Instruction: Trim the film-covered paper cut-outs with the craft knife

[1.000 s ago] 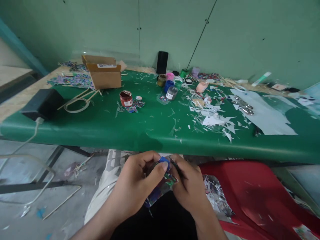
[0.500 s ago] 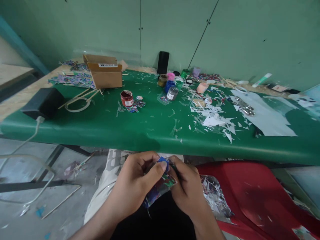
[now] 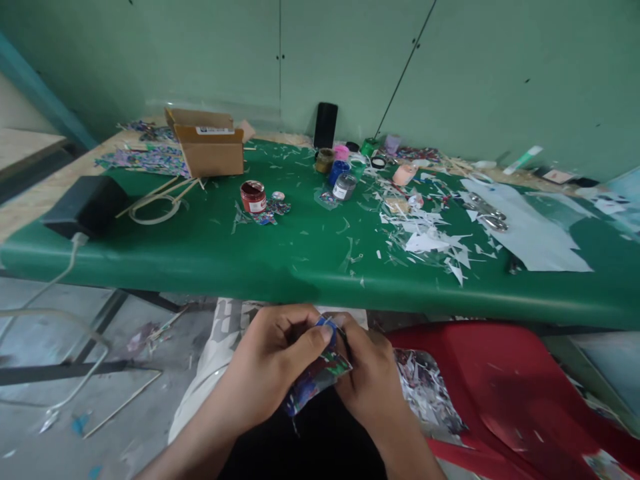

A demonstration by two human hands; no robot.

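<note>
Above my lap, just in front of the table edge, both hands grip a multicoloured piece (image 3: 315, 382) that looks like thin, shiny plastic with blue, green and red patches. My left hand (image 3: 275, 357) is closed on it, the thumb pressed on a blue part near the top. Opposite, my right hand (image 3: 367, 363) has its fingers curled against the piece's upper right edge. Its fingertips are partly hidden, so I cannot make out whether they hold anything else. The lower end of the piece hangs free, with a thin strand below it.
On the green-covered table (image 3: 300, 260) stand a red paint jar (image 3: 253, 198), a grey jar (image 3: 344, 187), a cardboard box (image 3: 213, 150) and a black adapter (image 3: 87, 205). White scraps (image 3: 430, 240) and scissors (image 3: 487, 213) lie right. A red chair (image 3: 505, 387) holds a bag of shreds (image 3: 430, 390).
The multicoloured piece has shifted and tilted slightly between my fingers. My right hand has turned a little; my left hand stays almost in place.
</note>
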